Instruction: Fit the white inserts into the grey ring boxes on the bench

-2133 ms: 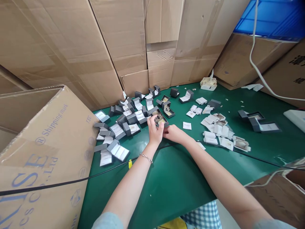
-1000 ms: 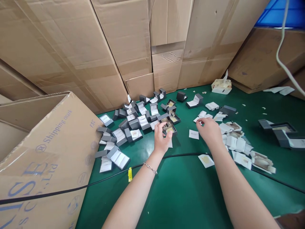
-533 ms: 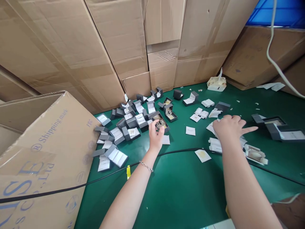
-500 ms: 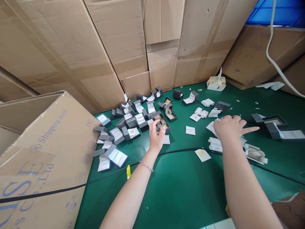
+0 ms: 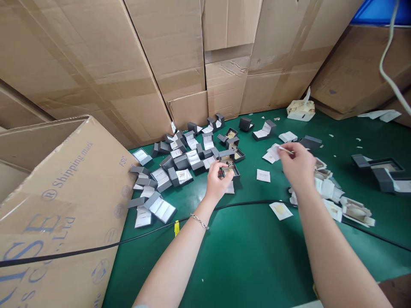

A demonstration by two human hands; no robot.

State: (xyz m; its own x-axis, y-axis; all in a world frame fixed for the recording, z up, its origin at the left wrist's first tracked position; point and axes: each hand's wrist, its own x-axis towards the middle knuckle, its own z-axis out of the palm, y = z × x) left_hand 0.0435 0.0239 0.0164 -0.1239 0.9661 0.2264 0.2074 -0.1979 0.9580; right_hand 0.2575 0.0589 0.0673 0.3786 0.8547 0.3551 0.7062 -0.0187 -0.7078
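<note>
My left hand (image 5: 218, 180) curls its fingers round the left side of an open dark grey jewelry box (image 5: 236, 173), whose beige inside shows. A white card (image 5: 230, 188) lies below that box, partly hidden. Pinched between the thumb and fingers of my right hand (image 5: 298, 167) is a thin white insert pad (image 5: 284, 149), seen almost edge-on. White pads (image 5: 271, 155) lie just left of it on the green table. Beneath and right of my right wrist is a pile of white inserts (image 5: 327, 188).
Several open grey boxes with white linings (image 5: 162, 179) crowd the left of the table (image 5: 244, 256). A black cable (image 5: 247, 202) crosses it. A large carton (image 5: 64, 205) stands at left. A tissue pack (image 5: 301, 110) and more grey boxes (image 5: 385, 179) are at right.
My right hand has risen from the pile of inserts, its fingers now closed on a thin white pad. My left hand stays at the open box, and the view has shifted slightly left.
</note>
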